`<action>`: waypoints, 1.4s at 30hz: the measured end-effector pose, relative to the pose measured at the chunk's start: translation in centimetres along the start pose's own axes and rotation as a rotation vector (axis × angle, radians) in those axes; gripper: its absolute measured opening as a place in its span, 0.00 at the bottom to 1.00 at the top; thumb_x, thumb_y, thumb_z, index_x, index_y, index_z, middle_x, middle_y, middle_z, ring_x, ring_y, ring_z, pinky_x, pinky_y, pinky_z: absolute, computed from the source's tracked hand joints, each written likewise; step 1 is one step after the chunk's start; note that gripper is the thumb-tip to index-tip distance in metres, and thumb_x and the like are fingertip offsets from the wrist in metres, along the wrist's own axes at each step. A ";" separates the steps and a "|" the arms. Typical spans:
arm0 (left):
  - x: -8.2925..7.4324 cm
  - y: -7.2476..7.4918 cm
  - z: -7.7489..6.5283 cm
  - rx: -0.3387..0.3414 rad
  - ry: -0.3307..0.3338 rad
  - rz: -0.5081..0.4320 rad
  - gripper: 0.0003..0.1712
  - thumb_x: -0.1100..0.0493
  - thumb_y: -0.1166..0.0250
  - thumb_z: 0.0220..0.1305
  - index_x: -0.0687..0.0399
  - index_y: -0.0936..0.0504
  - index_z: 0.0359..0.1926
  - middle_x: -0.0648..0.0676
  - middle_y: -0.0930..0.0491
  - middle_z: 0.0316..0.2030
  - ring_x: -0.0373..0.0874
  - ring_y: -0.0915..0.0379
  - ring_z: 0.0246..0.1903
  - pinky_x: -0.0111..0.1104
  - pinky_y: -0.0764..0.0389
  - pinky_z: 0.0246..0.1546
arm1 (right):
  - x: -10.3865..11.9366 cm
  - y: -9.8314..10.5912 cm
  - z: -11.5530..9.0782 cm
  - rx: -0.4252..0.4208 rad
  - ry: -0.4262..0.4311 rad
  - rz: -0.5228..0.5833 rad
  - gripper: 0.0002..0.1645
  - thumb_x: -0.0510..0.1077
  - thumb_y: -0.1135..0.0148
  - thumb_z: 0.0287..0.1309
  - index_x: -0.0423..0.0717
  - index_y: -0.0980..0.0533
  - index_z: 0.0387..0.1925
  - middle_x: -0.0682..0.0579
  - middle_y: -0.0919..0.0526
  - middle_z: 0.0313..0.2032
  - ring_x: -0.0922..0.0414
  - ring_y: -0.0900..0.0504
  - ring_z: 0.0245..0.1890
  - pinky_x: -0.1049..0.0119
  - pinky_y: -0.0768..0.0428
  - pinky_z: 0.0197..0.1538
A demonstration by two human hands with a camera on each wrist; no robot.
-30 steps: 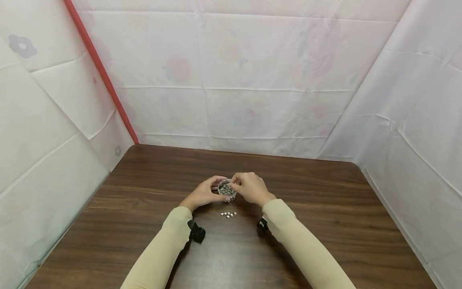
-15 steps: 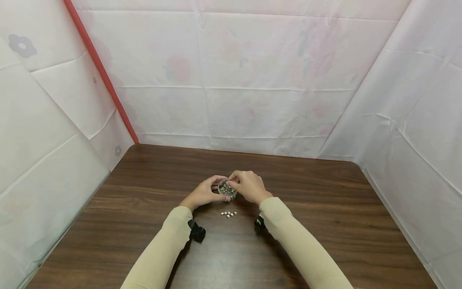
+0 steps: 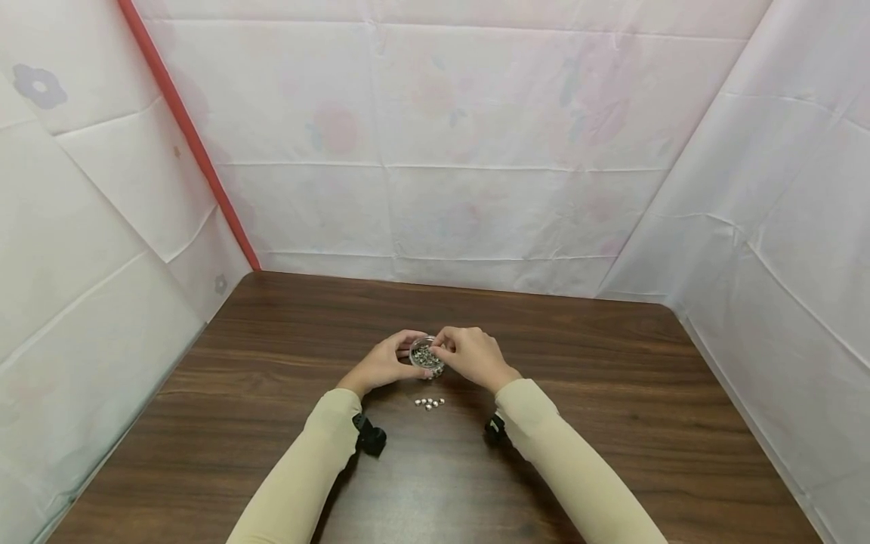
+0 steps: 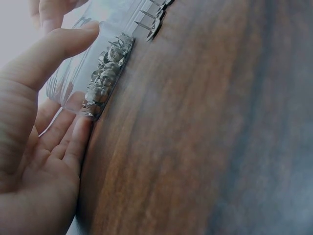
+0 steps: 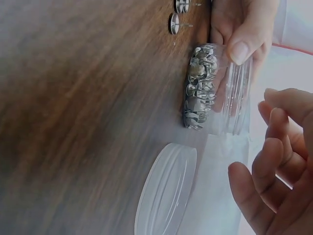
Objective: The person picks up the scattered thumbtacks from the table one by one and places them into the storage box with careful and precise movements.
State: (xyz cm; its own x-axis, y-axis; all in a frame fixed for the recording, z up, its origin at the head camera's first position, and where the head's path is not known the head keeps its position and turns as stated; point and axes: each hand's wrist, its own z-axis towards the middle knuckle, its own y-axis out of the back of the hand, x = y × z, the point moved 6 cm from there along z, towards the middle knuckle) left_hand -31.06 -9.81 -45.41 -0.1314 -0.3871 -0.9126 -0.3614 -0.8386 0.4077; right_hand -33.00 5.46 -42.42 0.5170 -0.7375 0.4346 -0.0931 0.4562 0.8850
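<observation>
My left hand grips a clear round jar, thumb on the near side and fingers round the far side. Silvery thumbtacks fill the lower part of the jar, which has no lid on it. Over the jar's mouth is my right hand, fingers bent and fingertips right at the rim in the head view. In the right wrist view its thumb and forefinger tips lie close together; I cannot tell whether a tack is pinched there. Several loose thumbtacks stand point up on the table, nearer to me than the jar.
A clear lid lies on the brown wooden table beside the jar, on the right hand's side. Pale printed cloth hangs behind the table and on both sides. A red strip runs down the left corner.
My right hand dipped slightly further over the jar half a second ago, and has since drawn back a little to the right. The left hand, jar and loose thumbtacks stay in place.
</observation>
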 end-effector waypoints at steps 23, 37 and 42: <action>3.4 -0.3 1.5 -0.029 -0.008 -0.034 0.43 0.46 0.24 0.41 0.40 0.32 0.61 0.52 0.28 0.55 0.45 0.32 0.53 0.48 0.27 0.55 | 0.7 -0.2 -2.9 0.010 0.135 0.071 0.03 0.50 0.38 0.58 0.59 0.23 0.30 0.64 0.28 0.16 0.68 0.34 0.14 0.74 0.33 0.18; 1.7 -0.2 0.8 -0.040 -0.018 -0.028 0.42 0.53 0.24 0.44 0.47 0.31 0.61 0.56 0.27 0.54 0.48 0.31 0.52 0.49 0.27 0.54 | 0.9 -1.3 -4.3 0.137 0.213 0.140 0.03 0.45 0.36 0.56 0.53 0.23 0.30 0.64 0.23 0.18 0.70 0.28 0.17 0.73 0.26 0.20; 0.3 -0.2 0.2 -0.019 -0.044 -0.029 0.41 0.57 0.25 0.47 0.56 0.33 0.62 0.64 0.29 0.55 0.55 0.33 0.53 0.52 0.28 0.54 | 0.9 -1.5 -4.5 0.165 0.212 0.145 0.02 0.45 0.35 0.55 0.53 0.22 0.30 0.64 0.22 0.19 0.70 0.28 0.18 0.73 0.27 0.21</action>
State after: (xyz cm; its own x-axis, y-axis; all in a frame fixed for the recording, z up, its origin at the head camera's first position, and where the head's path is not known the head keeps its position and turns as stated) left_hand -31.19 -9.71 -45.75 -0.1615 -0.3459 -0.9242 -0.3476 -0.8566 0.3814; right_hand -28.51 6.32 -44.14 0.6527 -0.5422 0.5292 -0.3066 0.4497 0.8389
